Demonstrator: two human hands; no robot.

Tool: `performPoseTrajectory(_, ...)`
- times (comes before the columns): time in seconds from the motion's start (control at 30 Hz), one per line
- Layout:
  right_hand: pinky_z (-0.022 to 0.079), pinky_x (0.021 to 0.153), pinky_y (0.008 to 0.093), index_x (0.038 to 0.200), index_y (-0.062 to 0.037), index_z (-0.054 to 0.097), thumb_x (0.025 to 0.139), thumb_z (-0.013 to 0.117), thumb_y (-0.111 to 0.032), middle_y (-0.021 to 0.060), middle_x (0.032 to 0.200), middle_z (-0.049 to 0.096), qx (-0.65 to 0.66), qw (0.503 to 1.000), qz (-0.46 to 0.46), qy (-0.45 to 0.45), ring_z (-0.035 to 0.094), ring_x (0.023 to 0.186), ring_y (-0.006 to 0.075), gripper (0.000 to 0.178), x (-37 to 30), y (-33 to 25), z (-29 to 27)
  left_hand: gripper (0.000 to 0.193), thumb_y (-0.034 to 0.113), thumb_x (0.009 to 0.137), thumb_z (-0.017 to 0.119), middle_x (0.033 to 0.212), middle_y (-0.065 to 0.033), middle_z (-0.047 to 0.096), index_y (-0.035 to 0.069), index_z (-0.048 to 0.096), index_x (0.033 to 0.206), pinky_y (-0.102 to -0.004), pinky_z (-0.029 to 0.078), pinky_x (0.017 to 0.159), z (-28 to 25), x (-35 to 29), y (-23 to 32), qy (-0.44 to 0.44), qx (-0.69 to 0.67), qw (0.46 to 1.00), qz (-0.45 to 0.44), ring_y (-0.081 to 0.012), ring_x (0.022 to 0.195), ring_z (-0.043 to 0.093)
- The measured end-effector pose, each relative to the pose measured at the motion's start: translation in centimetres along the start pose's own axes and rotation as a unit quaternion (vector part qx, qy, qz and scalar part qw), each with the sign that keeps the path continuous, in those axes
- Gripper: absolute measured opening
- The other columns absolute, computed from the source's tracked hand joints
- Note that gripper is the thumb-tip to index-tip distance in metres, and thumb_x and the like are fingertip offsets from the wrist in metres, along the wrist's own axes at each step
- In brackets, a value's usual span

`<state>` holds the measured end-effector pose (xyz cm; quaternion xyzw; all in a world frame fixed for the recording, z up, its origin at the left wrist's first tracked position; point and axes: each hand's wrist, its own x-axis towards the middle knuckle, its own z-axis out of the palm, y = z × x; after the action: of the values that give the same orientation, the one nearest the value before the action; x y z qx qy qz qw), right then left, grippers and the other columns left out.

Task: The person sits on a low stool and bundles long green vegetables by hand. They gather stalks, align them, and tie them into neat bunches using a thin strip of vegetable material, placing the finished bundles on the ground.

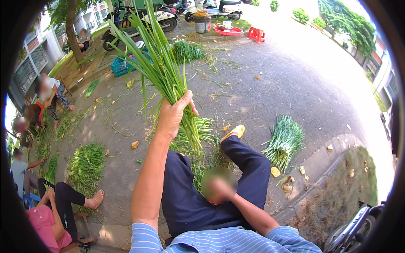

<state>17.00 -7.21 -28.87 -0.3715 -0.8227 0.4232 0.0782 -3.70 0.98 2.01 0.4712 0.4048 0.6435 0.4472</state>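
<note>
I'm standing outdoors in a paved yard [236, 92] between buildings [54, 45]: scooters [211, 10] are standing at the far edge, a tree [72, 33] is rising on the left, barred windows [39, 58] are facing the yard, people [40, 219] are sitting low, and heaps of long green stalks [285, 139] are lying about.
</note>
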Motion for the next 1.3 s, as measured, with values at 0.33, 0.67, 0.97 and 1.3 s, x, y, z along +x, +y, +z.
performPoseTrajectory(0.33, 0.053, 0.077, 0.0428, 0.107, -0.0052, 0.061, 0.078, 0.064, -0.023, 0.0171, 0.104, 0.058, -0.149, 0.977, 0.052, 0.140, 0.061, 0.097, 0.0332, 0.035, 0.3, -2.4, -1.3, 0.017, 0.023, 0.091, 0.061, 0.069, -0.0021, 0.056, 0.007, 0.056, 0.086, -0.0303, 0.050, 0.055, -0.3, -0.1, 0.2, 0.003, -0.004, 1.000, -0.007, -0.0138, 0.059, 0.057)
performPoseTrajectory(0.67, 0.044, 0.056, 0.0209, 0.106, 0.0017, 0.064, 0.092, 0.063, -0.023, -0.0003, 0.072, 0.061, 0.421, 0.866, -0.050, 0.265, 0.053, 0.062, 0.0055, 0.029, 1.9, -15.8, -13.3, 0.021, 0.023, 0.091, 0.061, 0.064, -0.0029, 0.059, 0.007, 0.059, 0.078, -0.0283, 0.047, 0.056, 1.2, -0.2, -0.1, 0.002, -0.013, 1.000, -0.016, -0.0132, 0.057, 0.058)
performPoseTrajectory(0.97, 0.040, 0.048, 0.0197, 0.094, 0.0013, 0.067, 0.091, 0.062, -0.014, -0.0025, 0.063, 0.058, 0.409, 0.870, -0.006, 0.275, 0.051, 0.055, 0.0027, 0.016, 0.6, -13.5, -10.6, 0.018, 0.021, 0.092, 0.060, 0.063, -0.0028, 0.058, 0.006, 0.059, 0.081, -0.0287, 0.047, 0.056, 1.8, -0.1, 0.9, -0.018, -0.010, 1.000, 0.002, -0.0127, 0.057, 0.057)
performPoseTrajectory(1.3, 0.044, 0.050, 0.0256, 0.092, -0.0009, 0.070, 0.087, 0.066, -0.020, 0.0027, 0.061, 0.062, 0.250, 0.913, -0.032, 0.322, 0.055, 0.054, 0.0065, 0.021, -1.7, -8.6, -6.0, 0.017, 0.020, 0.092, 0.060, 0.064, -0.0027, 0.058, 0.006, 0.058, 0.082, -0.0287, 0.047, 0.056, 2.6, -0.1, 0.9, -0.028, -0.021, 0.999, -0.008, -0.0130, 0.058, 0.057)
